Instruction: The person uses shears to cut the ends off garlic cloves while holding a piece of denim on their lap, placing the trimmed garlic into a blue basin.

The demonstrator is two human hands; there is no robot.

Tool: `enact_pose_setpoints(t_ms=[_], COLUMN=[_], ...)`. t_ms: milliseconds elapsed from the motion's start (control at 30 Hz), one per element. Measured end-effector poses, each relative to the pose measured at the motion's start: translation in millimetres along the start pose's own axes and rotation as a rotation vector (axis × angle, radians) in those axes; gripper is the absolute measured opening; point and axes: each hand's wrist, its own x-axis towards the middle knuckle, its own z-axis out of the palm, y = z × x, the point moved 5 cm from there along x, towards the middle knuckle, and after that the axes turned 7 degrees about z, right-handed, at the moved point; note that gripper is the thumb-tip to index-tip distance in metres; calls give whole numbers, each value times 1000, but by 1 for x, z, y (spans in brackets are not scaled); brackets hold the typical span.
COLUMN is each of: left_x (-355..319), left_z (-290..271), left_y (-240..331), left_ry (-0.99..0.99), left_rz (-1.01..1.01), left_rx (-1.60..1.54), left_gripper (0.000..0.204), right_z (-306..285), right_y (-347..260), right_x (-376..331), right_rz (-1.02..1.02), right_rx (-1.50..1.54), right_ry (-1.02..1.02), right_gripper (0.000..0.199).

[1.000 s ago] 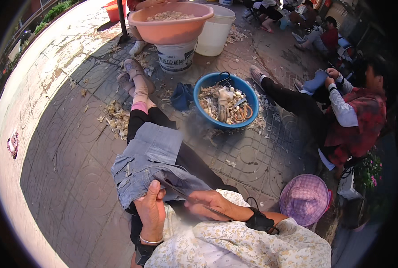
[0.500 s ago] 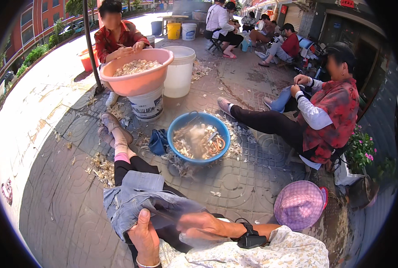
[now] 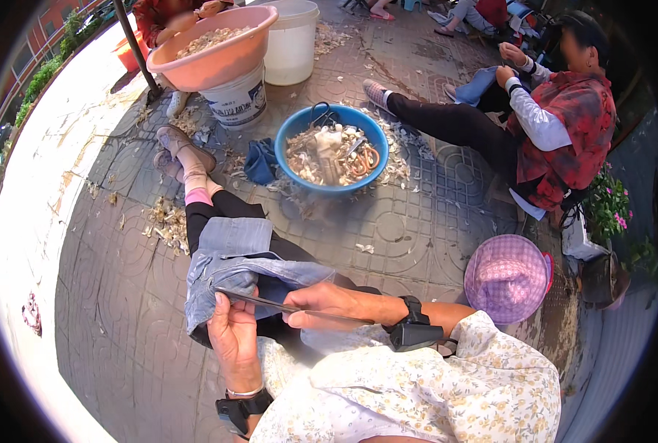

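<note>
My left hand (image 3: 233, 332) is closed at one end of a long, narrow dark strip (image 3: 266, 302), its thumb pointing up along it. Gripping the strip farther along, my right hand (image 3: 325, 301) has its fingers curled; the other end runs on beneath it to the right. Whether the strip is stiff or soft, I cannot make out. Blue denim cloth (image 3: 233, 238) lies across my lap just beyond both hands. Ahead on the paving stands a blue basin (image 3: 377, 140) filled with pale garlic-like pieces, with a wire loop and orange-brown rings among them.
A pink basin (image 3: 207, 63) rests on a white bucket (image 3: 237, 103) beside a taller white bucket (image 3: 290, 44). At right sits a person in a red patterned shirt (image 3: 565, 125). A checked pink hat (image 3: 508, 279) and scattered peels (image 3: 168, 224) lie on the paving.
The view has tilted downward, so the basins appear higher. My blurred right hand now shows clearly, and the dark strip is plainly visible between both hands.
</note>
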Motion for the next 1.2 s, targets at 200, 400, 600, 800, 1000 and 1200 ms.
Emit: enact_pose_setpoints(t_ms=[200, 400, 600, 800, 1000, 1200], left_x=[-1, -10, -20, -26, -28, -40], left_z=[-32, -20, -6, -7, -4, 4], left_y=[-6, 5, 1, 0, 1, -16], left_ry=[207, 176, 182, 177, 148, 67], left_rz=[41, 180, 157, 159, 226, 165], left_rx=[111, 377, 332, 356, 443, 429], left_gripper=[21, 9, 7, 8, 11, 38], right_z=[7, 15, 26, 29, 31, 20], right_y=[41, 11, 11, 9, 2, -3], right_x=[21, -3, -16, -22, -28, -16], right_rz=[132, 192, 177, 161, 146, 52], right_rx=[150, 430, 643, 680, 599, 661], right_ry=[-117, -78, -88, -93, -36, 258], right_gripper=[36, 35, 44, 38, 39, 44])
